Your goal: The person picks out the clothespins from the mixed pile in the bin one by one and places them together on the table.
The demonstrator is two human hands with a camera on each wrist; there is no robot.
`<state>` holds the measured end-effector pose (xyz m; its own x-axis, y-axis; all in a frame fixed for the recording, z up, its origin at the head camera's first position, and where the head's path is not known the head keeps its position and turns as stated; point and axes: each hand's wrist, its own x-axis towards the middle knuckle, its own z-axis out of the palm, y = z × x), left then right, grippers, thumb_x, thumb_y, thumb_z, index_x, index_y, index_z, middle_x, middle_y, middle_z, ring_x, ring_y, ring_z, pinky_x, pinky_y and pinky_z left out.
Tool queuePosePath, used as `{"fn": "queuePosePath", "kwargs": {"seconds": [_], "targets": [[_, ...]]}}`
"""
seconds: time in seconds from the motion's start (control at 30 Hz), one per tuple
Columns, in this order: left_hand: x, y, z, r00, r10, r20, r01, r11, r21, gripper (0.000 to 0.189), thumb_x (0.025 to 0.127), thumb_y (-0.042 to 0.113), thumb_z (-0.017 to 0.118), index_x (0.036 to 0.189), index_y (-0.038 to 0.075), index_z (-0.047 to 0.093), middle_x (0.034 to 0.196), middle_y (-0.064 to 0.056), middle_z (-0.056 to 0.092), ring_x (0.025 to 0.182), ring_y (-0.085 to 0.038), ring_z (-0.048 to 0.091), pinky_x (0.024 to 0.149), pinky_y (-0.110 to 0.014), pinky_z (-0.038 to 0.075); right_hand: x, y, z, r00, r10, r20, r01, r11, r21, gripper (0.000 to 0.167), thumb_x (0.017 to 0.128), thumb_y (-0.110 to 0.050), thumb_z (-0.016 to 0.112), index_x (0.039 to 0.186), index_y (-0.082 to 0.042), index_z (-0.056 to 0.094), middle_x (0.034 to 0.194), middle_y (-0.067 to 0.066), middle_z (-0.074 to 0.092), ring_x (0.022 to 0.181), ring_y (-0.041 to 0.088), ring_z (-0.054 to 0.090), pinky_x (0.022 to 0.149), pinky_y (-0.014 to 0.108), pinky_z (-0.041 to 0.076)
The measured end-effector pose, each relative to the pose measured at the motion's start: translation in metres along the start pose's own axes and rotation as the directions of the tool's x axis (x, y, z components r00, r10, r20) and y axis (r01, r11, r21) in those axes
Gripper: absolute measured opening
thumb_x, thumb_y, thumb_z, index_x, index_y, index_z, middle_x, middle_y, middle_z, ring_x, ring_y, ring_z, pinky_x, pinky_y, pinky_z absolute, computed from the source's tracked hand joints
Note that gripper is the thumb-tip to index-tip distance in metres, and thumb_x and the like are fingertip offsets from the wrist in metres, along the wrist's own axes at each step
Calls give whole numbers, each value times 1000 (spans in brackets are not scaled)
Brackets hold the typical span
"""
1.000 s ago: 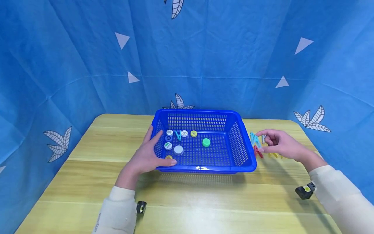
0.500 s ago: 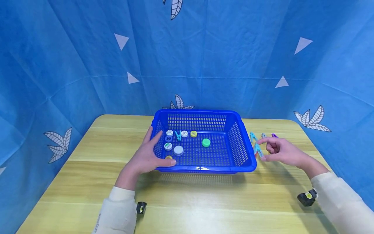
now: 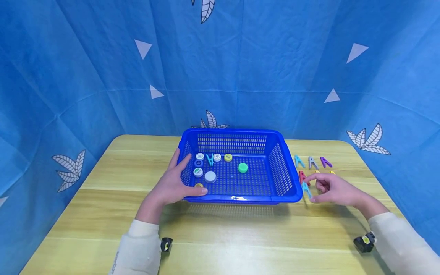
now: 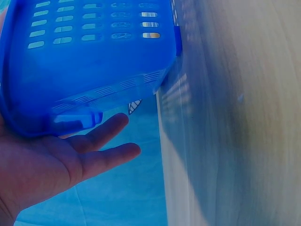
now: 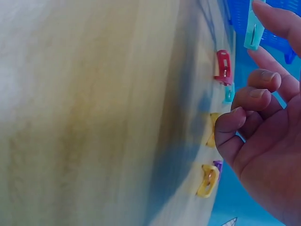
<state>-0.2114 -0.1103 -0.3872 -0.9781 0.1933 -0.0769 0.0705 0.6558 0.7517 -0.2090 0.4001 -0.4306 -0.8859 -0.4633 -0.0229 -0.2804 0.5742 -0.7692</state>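
Note:
My left hand [image 3: 172,183] rests on the near left corner of a blue plastic basket [image 3: 237,198]. Its thumb lies along the front rim, and the other fingers stretch out straight along the left side. In the left wrist view, two straight fingers show outside the basket. Right of the basket, my right hand [image 3: 338,190] pinches a light-blue clothespin [image 3: 306,190] between thumb and index finger, the remaining fingers curled. This clothespin overlaps a red clothespin [image 3: 301,176] in the head view. In the right wrist view, the red one lies on the table.
Inside the basket lie several bottle caps, among them a green cap [image 3: 243,167] and a white cap [image 3: 210,177], plus another light-blue clothespin [image 3: 209,160]. Light-blue [image 3: 299,161], grey [image 3: 313,163] and purple [image 3: 325,162] clothespins form a row behind the right hand. Yellow clothespins [image 5: 207,181] are partly hidden by it.
My right hand has drawn a light-blue clothespin from beside the back-row one toward the table's near side, past the red one. The back row is now uncovered. The left hand has not moved.

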Motion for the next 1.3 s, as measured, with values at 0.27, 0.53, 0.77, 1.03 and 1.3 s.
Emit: {"fn": "queuePosePath", "kwargs": {"seconds": [0.27, 0.53, 0.77, 1.03, 1.3], "targets": [[0, 0, 0, 1000, 7, -1, -7, 1000, -2, 129, 58, 64, 89, 161, 22, 23, 166, 4, -11, 148, -43, 9, 106, -67, 29, -5, 5, 3, 999, 3, 45, -3, 1000, -1, 48, 78, -13, 87, 120, -6, 63, 72, -1, 44, 61, 14, 44, 53, 30, 37], [-1, -1, 0, 1000, -3, 2, 3, 1000, -3, 128, 59, 64, 89, 161, 22, 23, 166, 4, -12, 148, -43, 9, 106, -66, 30, -8, 11, 9, 998, -34, 55, 34, 999, 0, 49, 77, -11, 87, 119, -6, 63, 69, 2, 45, 59, 12, 43, 52, 30, 38], [0, -1, 0, 1000, 0, 1, 0, 1000, -5, 128, 59, 65, 88, 161, 23, 22, 166, 5, -12, 148, -42, 9, 106, -67, 29, -10, 13, 14, 999, -14, 50, 16, 999, -32, 50, 75, -16, 89, 118, -8, 63, 70, -1, 44, 60, 13, 44, 56, 30, 37], [0, 1, -1, 1000, 3, -1, -3, 1000, -14, 129, 59, 64, 89, 161, 22, 23, 166, 5, -12, 148, -43, 10, 105, -67, 30, -12, 13, 14, 999, -2, 40, 4, 998, -68, 52, 75, -18, 89, 118, -9, 63, 72, -1, 45, 62, 13, 44, 56, 29, 36], [0, 0, 0, 1000, 12, -3, -13, 1000, -21, 129, 59, 63, 89, 161, 20, 24, 166, 4, -11, 148, -43, 10, 105, -67, 30, -13, 13, 14, 999, -22, 36, 23, 999, -42, 55, 75, -16, 89, 122, -8, 61, 73, 2, 46, 61, 14, 44, 54, 30, 36]]}}
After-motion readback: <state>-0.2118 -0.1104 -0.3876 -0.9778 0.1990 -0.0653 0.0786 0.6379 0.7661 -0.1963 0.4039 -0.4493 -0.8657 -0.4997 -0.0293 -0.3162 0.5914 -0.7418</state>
